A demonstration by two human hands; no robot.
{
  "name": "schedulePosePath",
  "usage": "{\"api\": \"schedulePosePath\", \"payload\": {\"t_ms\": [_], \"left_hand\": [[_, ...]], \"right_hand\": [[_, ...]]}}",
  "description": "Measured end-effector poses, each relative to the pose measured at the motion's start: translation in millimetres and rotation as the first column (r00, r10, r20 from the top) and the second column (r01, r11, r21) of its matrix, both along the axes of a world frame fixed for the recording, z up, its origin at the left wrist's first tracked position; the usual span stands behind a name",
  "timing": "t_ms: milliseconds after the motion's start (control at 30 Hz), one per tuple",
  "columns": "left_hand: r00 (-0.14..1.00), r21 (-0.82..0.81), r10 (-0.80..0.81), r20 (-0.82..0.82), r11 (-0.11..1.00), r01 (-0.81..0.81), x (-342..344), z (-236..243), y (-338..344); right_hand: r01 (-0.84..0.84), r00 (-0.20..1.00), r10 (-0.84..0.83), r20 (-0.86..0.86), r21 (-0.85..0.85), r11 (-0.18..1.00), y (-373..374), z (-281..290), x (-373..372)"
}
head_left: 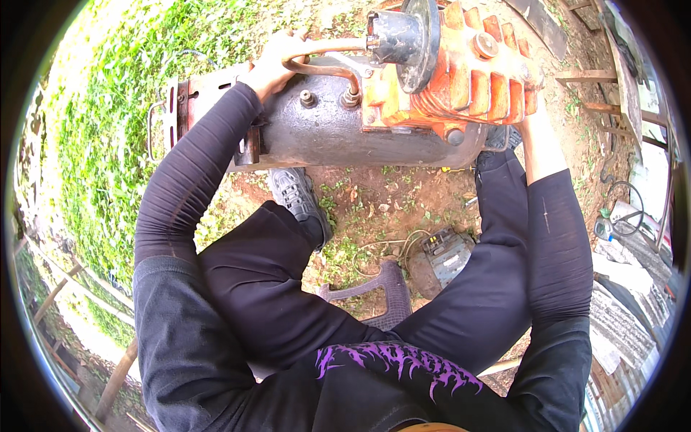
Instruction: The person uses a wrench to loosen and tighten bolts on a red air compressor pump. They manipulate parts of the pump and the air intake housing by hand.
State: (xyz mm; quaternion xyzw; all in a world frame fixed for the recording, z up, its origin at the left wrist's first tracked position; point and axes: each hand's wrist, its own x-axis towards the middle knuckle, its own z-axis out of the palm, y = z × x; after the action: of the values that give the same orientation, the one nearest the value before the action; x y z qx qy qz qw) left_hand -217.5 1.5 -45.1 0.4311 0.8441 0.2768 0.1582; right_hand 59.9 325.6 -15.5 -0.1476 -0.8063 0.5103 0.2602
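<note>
An air compressor lies before me, with a dark grey cylindrical tank (317, 133) and an orange finned pump head (475, 72) on its right part. A black round filter housing (421, 47) stands on the pump. My left hand (277, 63) grips the compressor at its left part, beside the bend of a copper pipe (327, 70); its fingers curl toward the far side, partly hidden. My right hand (533, 124) is at the right end of the pump head, which hides its fingers. Near the copper pipe's lower end, a small brass fitting (307, 97) sticks up from the tank.
Between my legs are a dark plastic seat or frame (389, 291) and a grey case-like object (446, 253) on the dirt. Green grass (108, 158) spreads at the left. Wooden planks (586, 75) and corrugated sheets (626, 317) lie along the right.
</note>
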Motion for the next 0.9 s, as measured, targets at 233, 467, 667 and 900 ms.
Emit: {"api": "schedulePosePath", "payload": {"t_ms": [233, 467, 667, 900], "left_hand": [[0.950, 0.091, -0.289, -0.115, 0.950, 0.300, -47, -13, 21], [0.880, -0.140, 0.236, 0.413, 0.971, -0.194, -11, 56, 79], [0.980, -0.104, -0.100, 0.169, 0.987, 0.119, -51, 13, 72], [0.829, -0.383, -0.506, -0.240, 0.834, 0.398, -94, 61, -3]], "right_hand": [[-0.065, 0.998, 0.065, -0.010, 0.022, 0.998, 12, -28, -1], [0.090, 0.995, -0.079, 0.055, -0.236, 0.968, -12, 4, -2], [0.096, 0.994, -0.082, 0.067, -0.250, 0.963, -38, 22, -10], [0.117, 0.931, -0.080, 0.356, -0.084, 0.990, -39, 66, 4]]}}
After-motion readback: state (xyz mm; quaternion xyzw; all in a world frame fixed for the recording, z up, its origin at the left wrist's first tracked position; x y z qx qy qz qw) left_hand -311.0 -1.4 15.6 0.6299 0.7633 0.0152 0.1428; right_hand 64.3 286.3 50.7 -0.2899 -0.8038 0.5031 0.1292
